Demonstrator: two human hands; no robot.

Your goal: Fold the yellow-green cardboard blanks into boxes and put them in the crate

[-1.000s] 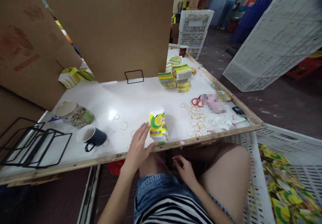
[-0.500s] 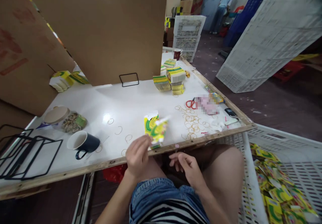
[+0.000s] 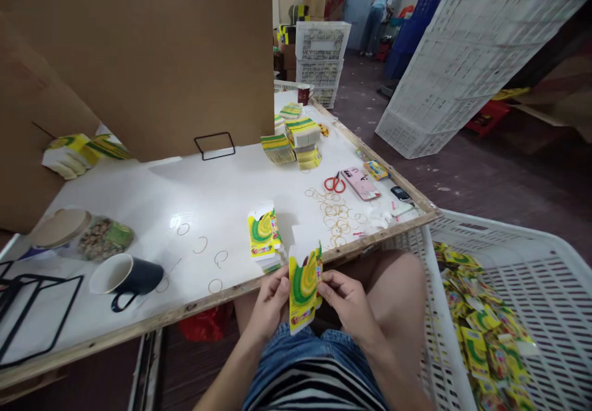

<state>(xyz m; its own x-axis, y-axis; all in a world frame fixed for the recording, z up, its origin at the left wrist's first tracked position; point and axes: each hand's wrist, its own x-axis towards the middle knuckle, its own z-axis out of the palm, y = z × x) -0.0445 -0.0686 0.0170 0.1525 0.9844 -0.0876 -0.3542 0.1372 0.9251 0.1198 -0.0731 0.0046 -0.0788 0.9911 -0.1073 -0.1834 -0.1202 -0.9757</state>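
A yellow and green printed carton [image 3: 303,288] is held upright over my lap, just off the table's front edge. My left hand [image 3: 272,297] grips its left side, thumb on the front face. At its right edge my right hand [image 3: 345,297] pinches the narrow side panel between thumb and fingers. Beyond the hands, a small stack of like flat cartons [image 3: 263,233] lies on the white table [image 3: 157,189] near its front edge.
Rubber bands [image 3: 337,217], red-handled scissors [image 3: 335,183] and a pink phone [image 3: 361,183] lie to the right. Bundled cartons [image 3: 303,132] stand behind. A dark mug [image 3: 139,274] and a jar [image 3: 104,238] are left. A white crate [image 3: 546,300] with cartons stands right.
My left hand has brought a carton from above the stack to over my lap. My right hand has risen and taken its right edge. The view has turned slightly right.
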